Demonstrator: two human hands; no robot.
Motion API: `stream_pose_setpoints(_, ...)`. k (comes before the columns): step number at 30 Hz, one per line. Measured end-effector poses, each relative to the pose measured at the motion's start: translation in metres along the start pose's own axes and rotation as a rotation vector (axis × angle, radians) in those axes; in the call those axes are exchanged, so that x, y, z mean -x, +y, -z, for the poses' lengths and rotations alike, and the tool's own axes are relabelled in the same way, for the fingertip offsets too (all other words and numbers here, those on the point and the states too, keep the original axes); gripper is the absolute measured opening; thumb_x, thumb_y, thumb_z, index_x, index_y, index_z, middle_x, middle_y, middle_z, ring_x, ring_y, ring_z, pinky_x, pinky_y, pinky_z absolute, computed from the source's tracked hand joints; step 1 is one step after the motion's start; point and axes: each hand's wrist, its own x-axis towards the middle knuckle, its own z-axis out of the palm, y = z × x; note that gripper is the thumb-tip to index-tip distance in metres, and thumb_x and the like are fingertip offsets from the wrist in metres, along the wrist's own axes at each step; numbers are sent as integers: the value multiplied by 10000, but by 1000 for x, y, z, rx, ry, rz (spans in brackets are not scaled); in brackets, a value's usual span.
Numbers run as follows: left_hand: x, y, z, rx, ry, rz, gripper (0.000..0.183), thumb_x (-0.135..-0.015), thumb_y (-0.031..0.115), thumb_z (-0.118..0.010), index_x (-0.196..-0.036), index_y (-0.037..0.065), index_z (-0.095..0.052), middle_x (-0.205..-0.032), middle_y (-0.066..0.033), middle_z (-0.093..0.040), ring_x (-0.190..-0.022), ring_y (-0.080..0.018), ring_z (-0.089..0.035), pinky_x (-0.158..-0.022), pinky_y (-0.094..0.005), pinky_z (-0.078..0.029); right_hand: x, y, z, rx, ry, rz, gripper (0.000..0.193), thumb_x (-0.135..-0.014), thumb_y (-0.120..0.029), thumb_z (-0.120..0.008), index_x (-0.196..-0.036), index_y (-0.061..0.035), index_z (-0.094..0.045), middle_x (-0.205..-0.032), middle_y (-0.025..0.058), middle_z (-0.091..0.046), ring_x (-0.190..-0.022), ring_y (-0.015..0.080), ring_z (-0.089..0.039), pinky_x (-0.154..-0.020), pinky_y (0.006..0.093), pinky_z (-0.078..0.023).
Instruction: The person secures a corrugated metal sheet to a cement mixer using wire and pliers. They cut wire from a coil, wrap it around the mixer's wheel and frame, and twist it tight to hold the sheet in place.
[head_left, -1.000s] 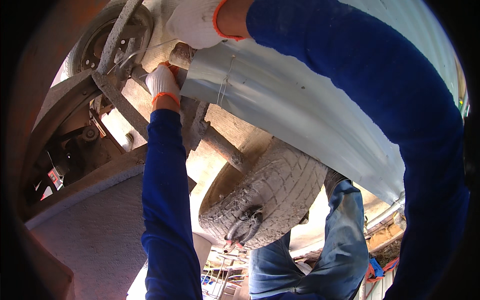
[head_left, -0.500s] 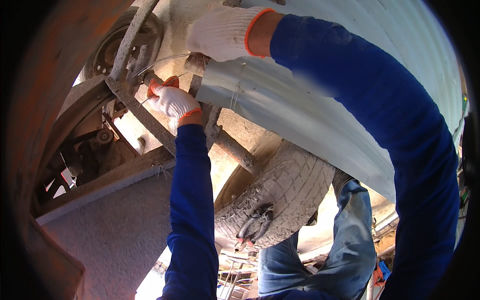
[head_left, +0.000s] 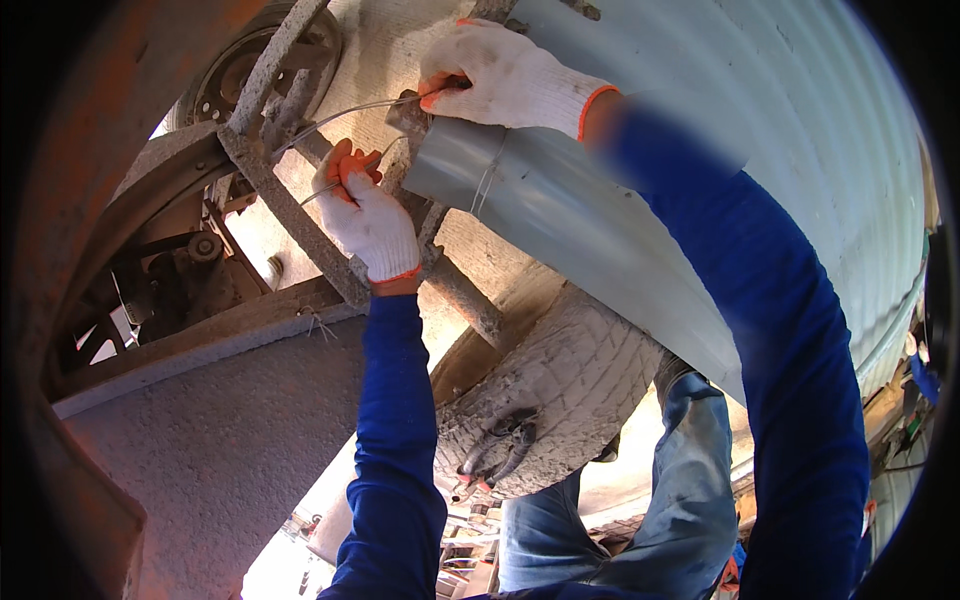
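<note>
Both hands wear white knit gloves with orange palms. My left hand [head_left: 368, 212] is closed on a thin wire near the rusty, cement-crusted frame bar [head_left: 296, 212]. Farther up and to the right, my right hand [head_left: 505, 75] pinches another stretch of the wire [head_left: 350, 111], which curves from the frame toward its fingertips. Under my right hand lies the end of a grey-green corrugated metal sheet [head_left: 455, 165], beside a crusted bar end [head_left: 405, 113]. A loop of wire [head_left: 487, 180] is wrapped around the sheet near that end.
Pliers [head_left: 500, 448] with dark handles rest on a mud-caked tire [head_left: 560, 385] in front of my legs. A wheel [head_left: 265, 70] stands at the far left. A rough, crusted metal panel [head_left: 220, 440] fills the lower left, and the large curved sheet [head_left: 790, 150] covers the right.
My right hand has moved right and slightly down, and its pinch on the wire now shows. My left hand has shifted a little right and down. The view has shifted slightly.
</note>
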Motion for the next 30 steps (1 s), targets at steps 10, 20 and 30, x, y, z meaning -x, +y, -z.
stream_pose_setpoints(10, -17, 58, 37, -725, -642, -500, 330, -996, 12, -689, -1310, 71, -773, -1168, -144, -788, -1013, -235, -772, -898, -328, -592, 5, 1, 0, 15, 43, 146, 213, -1018, -282, -682, -1160, -233, -833, -1152, -26, -741, -1180, 230, -643, -1091, 393, -521)
stream_pose_setpoints(20, -47, 125, 15, -1165, -811, -986, 344, -938, 263, -789, -1263, 151, -784, -1054, -92, -752, -1031, -266, -705, -874, -397, -570, 10, -2, -2, 190, 58, 257, 236, -1027, -248, -650, -1200, -239, -810, -1121, 13, -704, -1144, 250, -644, -1010, 408, -545)
stream_pose_setpoints(30, -51, 109, 15, -768, -807, -464, 266, -1013, 221, -722, -1206, 57, -804, -921, -135, -731, -781, -239, -688, -742, -356, -533, 9, -6, 6, -93, -41, 67, 358, -1024, -204, -645, -1366, -219, -751, -1200, 71, -708, -1186, 288, -664, -1058, 416, -538)
